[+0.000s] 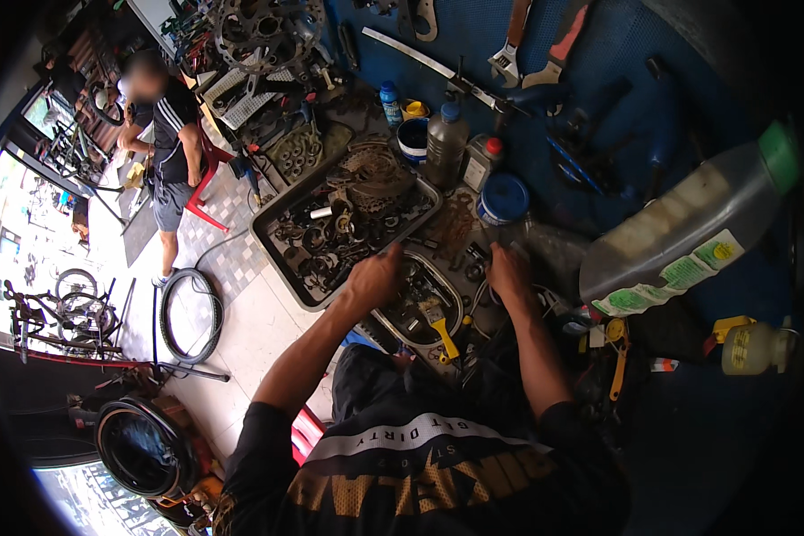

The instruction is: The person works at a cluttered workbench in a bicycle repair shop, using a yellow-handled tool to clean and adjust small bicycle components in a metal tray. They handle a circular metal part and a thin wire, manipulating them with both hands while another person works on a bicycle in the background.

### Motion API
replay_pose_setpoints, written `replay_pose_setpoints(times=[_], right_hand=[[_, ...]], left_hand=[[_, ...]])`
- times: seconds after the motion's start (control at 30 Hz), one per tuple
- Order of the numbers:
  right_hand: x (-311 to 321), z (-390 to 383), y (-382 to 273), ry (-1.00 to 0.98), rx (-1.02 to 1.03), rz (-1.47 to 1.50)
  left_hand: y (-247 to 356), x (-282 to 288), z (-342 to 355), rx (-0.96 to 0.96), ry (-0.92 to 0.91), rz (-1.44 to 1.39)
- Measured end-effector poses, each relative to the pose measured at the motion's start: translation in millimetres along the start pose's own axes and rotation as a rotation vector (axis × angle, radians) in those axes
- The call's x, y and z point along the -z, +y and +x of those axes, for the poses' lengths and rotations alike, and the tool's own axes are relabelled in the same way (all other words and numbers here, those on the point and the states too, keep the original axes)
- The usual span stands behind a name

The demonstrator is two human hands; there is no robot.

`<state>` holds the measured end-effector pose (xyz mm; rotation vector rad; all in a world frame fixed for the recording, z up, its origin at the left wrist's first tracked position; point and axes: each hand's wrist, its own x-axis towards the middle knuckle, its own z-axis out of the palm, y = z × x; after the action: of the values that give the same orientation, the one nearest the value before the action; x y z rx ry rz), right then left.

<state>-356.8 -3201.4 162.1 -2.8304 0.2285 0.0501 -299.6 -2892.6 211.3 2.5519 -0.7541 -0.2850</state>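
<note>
My left hand (374,279) hovers at the near corner of a big grey tray (271,243) filled with black rings, bearings and a rusty sprocket cluster (373,176). Its fingers are curled; what they hold is hidden. My right hand (509,272) reaches down among dark small parts and cables beside a small oval tray (456,302). Its fingertips are buried in the clutter. A yellow-handled brush (440,327) lies in the small tray between my hands.
A blue-lidded jar (503,198), a dark oil bottle (445,137) and a small can (481,159) stand behind. A large green-capped bottle (688,234) lies right. Wrenches (509,55) hang on the blue board. A person (168,134) sits far left; a tyre (188,317) lies on the floor.
</note>
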Motion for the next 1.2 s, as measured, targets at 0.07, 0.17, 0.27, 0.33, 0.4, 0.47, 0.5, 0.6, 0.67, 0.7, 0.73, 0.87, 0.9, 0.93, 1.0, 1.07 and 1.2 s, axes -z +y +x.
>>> replay_pose_setpoints(times=[0.07,0.17,0.27,0.33,0.4,0.47,0.5,0.6,0.67,0.7,0.73,0.87,0.9,0.93,1.0,1.07,1.2], right_hand=[[-6.1,5.0,1.9,-0.009,-0.02,-0.038],[-12.9,13.6,3.5,-0.011,-0.058,-0.084],[-11.9,18.6,2.9,-0.036,-0.074,-0.097],[-5.3,17.8,1.4,-0.031,-0.096,-0.072],[4.9,13.6,-0.9,0.027,-0.073,0.048],[16.9,8.0,-3.1,0.031,-0.07,0.142],[23.0,5.4,-4.0,0.01,-0.072,0.184],[38.3,-1.4,-10.2,0.021,0.007,0.42],[47.9,-6.5,-19.5,0.041,0.082,0.613],[53.3,-9.5,-26.4,0.045,0.117,0.708],[59.4,-12.7,-34.8,0.048,0.152,0.803],[94.7,-39.0,-72.6,-0.024,0.242,0.791],[105.1,-48.4,-80.5,-0.099,0.277,0.864],[109.3,-50.1,-93.9,-0.059,0.346,0.813],[118.7,-56.9,-112.5,-0.08,0.411,0.759],[126.0,-59.9,-122.3,-0.132,0.45,0.699],[126.6,-59.2,-133.3,-0.111,0.478,0.702]], left_hand=[[2.7,19.4,-9.3,0.145,0.07,-0.431],[7.7,41.8,-21.2,0.224,0.108,-1.003],[13.7,55.8,-29.9,0.234,0.11,-1.153],[18.6,62.3,-35.0,0.222,0.132,-1.191],[23.5,68.2,-40.5,0.217,0.148,-1.214],[28.4,72.8,-45.5,0.207,0.167,-1.241],[30.5,74.6,-47.1,0.203,0.175,-1.266],[34.7,77.7,-50.2,0.2,0.189,-1.254],[35.2,77.8,-51.8,0.203,0.185,-1.228],[35.0,77.0,-52.3,0.205,0.183,-1.215],[34.5,75.7,-52.4,0.2,0.191,-1.219],[32.1,65.1,-50.2,0.207,0.214,-1.302],[31.7,61.5,-49.2,0.243,0.207,-1.35],[31.1,58.2,-48.4,0.221,0.208,-1.357],[30.0,52.3,-47.4,0.245,0.185,-1.408],[28.8,48.4,-47.2,0.241,0.176,-1.388],[27.1,47.0,-48.2,0.238,0.147,-1.398]])
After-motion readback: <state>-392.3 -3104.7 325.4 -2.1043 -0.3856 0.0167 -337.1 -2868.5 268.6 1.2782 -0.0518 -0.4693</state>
